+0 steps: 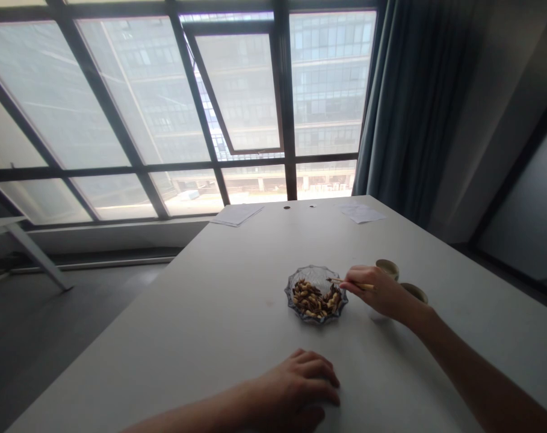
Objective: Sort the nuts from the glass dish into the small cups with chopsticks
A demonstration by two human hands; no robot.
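Observation:
A dark glass dish [295,278] of peanuts [313,299] sits near the middle of the white table [219,313]. My right hand [376,290] is closed around a pair of chopsticks [345,281] whose tips reach over the right side of the dish, just above the nuts. My left hand [295,390] lies on the table near the front edge, palm down, fingers loosely curled together and holding nothing.
Two small cups [387,266] [414,291] stand just behind my right hand. Sheets of paper [237,214] [361,212] lie at the table's far edge. Beyond are large windows, a curtain [404,108] at right and another table's leg [33,252] at left.

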